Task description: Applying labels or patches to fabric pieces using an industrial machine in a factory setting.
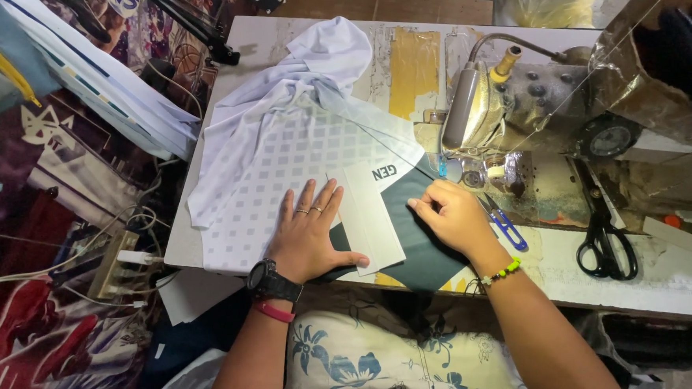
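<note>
Fabric alignment at a sewing station. The left hand (310, 234) lay flat, fingers spread, pressing a white checked-weave garment (273, 163) and a narrow pale strip of fabric (372, 217) onto the worn desk (650, 281). The right hand (451, 215) was curled, its fingertips pinching the edge of a dark green fabric panel (420, 246) just beside the strip, near the foil-wrapped sewing machine (515, 107). Blue thread snips (505, 225) and black scissors (601, 236) lay to the right, untouched. Judged from this, the pieces were being matched edge to edge; the next move would call for keeping both edges flush.
</note>
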